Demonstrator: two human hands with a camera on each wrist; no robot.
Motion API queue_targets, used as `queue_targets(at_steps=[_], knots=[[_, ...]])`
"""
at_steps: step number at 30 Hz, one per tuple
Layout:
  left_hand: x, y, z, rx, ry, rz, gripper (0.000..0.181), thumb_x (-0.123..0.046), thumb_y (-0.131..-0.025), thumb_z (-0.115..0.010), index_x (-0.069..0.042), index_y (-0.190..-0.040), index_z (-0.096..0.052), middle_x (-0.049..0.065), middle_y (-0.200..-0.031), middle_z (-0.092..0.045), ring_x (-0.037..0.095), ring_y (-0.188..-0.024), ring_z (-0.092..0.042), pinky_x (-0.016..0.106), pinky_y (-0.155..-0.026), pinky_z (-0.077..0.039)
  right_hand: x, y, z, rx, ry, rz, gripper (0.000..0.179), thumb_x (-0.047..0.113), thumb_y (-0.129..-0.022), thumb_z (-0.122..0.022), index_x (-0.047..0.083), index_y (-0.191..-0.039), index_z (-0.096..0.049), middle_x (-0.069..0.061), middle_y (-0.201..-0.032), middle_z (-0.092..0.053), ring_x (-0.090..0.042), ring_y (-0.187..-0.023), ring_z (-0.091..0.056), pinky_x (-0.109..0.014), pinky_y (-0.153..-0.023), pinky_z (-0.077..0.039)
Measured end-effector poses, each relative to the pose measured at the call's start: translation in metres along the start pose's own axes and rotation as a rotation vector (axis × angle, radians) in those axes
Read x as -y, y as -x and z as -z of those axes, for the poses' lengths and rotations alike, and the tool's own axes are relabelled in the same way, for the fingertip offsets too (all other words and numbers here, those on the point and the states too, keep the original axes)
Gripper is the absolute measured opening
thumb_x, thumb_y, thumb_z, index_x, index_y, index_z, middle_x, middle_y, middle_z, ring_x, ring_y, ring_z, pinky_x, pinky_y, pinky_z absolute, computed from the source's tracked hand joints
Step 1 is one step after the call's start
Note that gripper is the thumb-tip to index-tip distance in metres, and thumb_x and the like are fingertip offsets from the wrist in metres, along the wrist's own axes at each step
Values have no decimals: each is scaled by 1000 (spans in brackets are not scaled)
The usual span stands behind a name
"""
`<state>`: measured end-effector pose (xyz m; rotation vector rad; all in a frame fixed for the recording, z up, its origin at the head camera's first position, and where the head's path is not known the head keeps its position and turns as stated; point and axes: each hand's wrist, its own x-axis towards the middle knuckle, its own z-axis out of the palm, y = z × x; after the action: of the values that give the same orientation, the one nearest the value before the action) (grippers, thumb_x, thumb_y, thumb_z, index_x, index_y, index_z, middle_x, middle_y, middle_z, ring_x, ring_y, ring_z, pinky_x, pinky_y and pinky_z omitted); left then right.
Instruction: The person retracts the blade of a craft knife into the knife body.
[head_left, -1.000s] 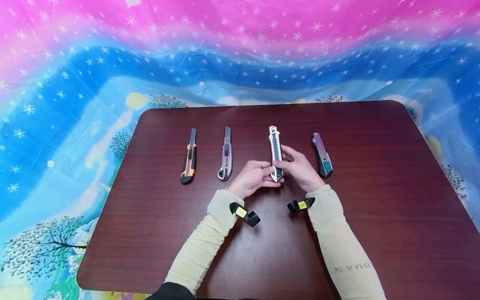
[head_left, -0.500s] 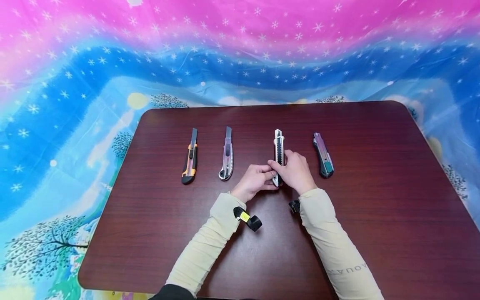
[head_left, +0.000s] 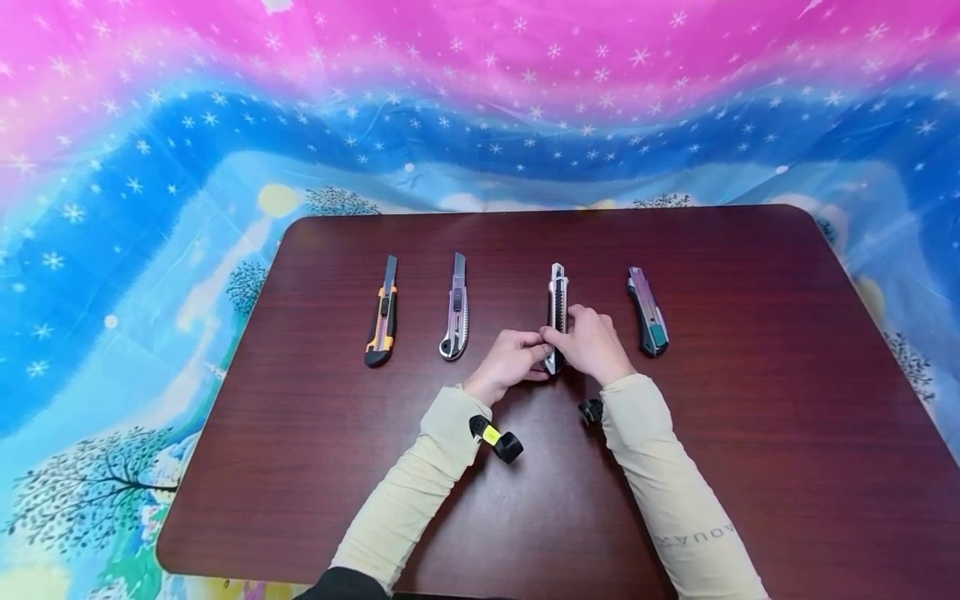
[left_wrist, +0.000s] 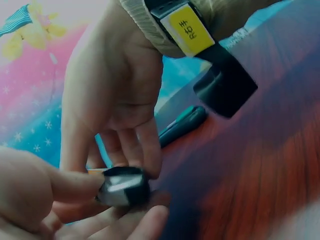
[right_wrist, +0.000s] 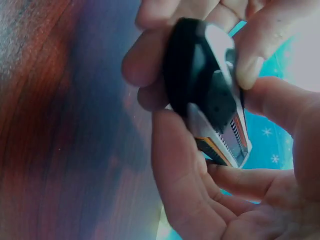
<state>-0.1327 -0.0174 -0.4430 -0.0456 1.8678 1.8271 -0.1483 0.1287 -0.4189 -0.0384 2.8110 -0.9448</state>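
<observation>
A silver-and-black utility knife [head_left: 557, 302] is held between both hands over the table, its front end pointing to the far side. My left hand [head_left: 512, 363] pinches its butt end from the left, thumb on top and fingers beneath. From the right, my right hand [head_left: 597, 345] grips the handle, its thumb lying across the lower part. In the right wrist view the black butt end [right_wrist: 192, 70] faces the camera, with the toothed slider track running away behind it. Fingers of both hands wrap close around the handle and hide part of it.
On the dark wood table [head_left: 300, 483] lie an orange-and-black utility knife [head_left: 384, 312] and a silver utility knife [head_left: 456, 312], both left of the hands with blades out. A green-and-black utility knife [head_left: 648, 315] lies to the right. A patterned cloth [head_left: 480, 92] hangs behind the table.
The held knife has shifted slightly right and turned more onto its side, its front end a little nearer. My right hand has rotated and closed further over the handle.
</observation>
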Motion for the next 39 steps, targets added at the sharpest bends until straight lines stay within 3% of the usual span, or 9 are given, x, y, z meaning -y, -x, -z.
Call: queue_targets(at_steps=[3,5,10,13,18,22,26,33,39], knots=[[-3,1,4,13,-108,-18,27,-7,-96,-55,6,-118,-64,25,-101,-70,22,-76,-69,39,-78,-60,-3,-3,0,5,5,-9,32,35,-86,-63,4,-91,-64,-6,-70,-65,-20,-61,-57,-26,-52,-44],[-6,3,9,-20,-191,-36,27,-11,-96,-57,2,-118,-65,22,-98,-71,27,-79,-71,39,-76,-60,-6,-5,0,8,21,-21,31,35,-86,-63,4,-89,-63,-6,-68,-64,-21,-61,-57,-28,-52,-44],[-13,9,29,-275,-473,-155,27,-21,-94,-61,-7,-116,-68,12,-93,-74,26,-84,-71,34,-76,-56,-17,-11,5,13,93,-74,32,36,-86,-65,4,-88,-62,-10,-76,-62,-29,-71,-57,-36,-59,-46],[-15,13,43,-430,-615,-204,30,-24,-92,-63,-9,-117,-68,9,-106,-71,27,-99,-64,36,-89,-50,-23,-15,9,17,142,-102,33,35,-85,-66,2,-87,-61,-14,-80,-61,-32,-72,-58,-38,-61,-48],[-10,14,64,-566,-731,-113,48,-31,-88,-68,-4,-127,-59,20,-126,-52,37,-116,-41,47,-98,-41,-32,-21,16,14,203,-131,35,34,-84,-67,1,-81,-58,-16,-77,-59,-32,-68,-57,-36,-57,-46],[1,10,75,-605,-803,17,60,-37,-85,-70,-1,-129,-52,23,-128,-42,39,-117,-37,49,-98,-41,-36,-26,19,-13,250,-128,36,34,-83,-68,0,-78,-57,-16,-74,-58,-32,-70,-56,-38,-58,-46],[10,5,82,-602,-814,90,64,-38,-84,-71,2,-129,-48,25,-129,-40,40,-118,-39,49,-99,-43,-39,-31,19,-27,258,-135,36,33,-82,-69,-1,-78,-57,-17,-75,-58,-33,-73,-56,-39,-60,-47],[12,0,85,-554,-777,86,53,-33,-84,-72,2,-120,-53,24,-122,-41,39,-112,-46,46,-99,-45,-42,-40,17,-37,281,-163,39,34,-83,-69,-3,-85,-58,-22,-81,-61,-35,-78,-58,-44,-64,-49],[12,-1,84,-553,-792,103,53,-29,-86,-71,0,-126,-53,21,-125,-40,37,-110,-47,47,-94,-47,-42,-44,16,-70,309,-142,39,34,-83,-69,-4,-85,-61,-24,-82,-63,-38,-80,-60,-47,-68,-49]])
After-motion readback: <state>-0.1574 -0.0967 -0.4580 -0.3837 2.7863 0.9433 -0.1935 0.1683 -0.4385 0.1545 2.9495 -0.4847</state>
